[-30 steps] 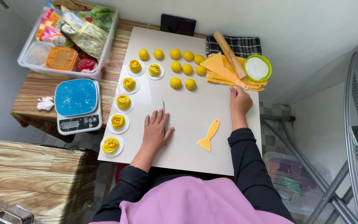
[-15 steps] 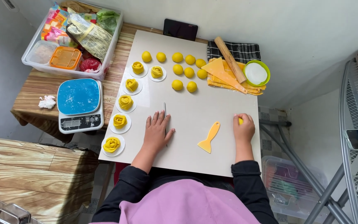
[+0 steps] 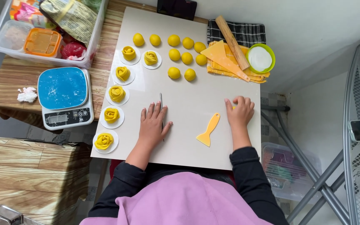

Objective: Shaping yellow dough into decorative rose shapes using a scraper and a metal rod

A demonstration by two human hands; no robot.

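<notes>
Resting my flat, spread left hand (image 3: pixel 153 125) on a thin metal stick (image 3: pixel 161 101), I am cupping my right hand (image 3: pixel 240 111) over a small yellow dough piece (image 3: pixel 233 108) on the white board (image 3: pixel 196 96).

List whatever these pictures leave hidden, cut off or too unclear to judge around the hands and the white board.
- Head view: the right hand is cupped on the white board; only a yellow sliver shows at its fingers, so what it covers is unclear.
- The thin metal tool runs under the left hand, hiding its lower end.
- The dark object at the board's far end is cut off by the top edge.
- The scale display is too small to read.
</notes>
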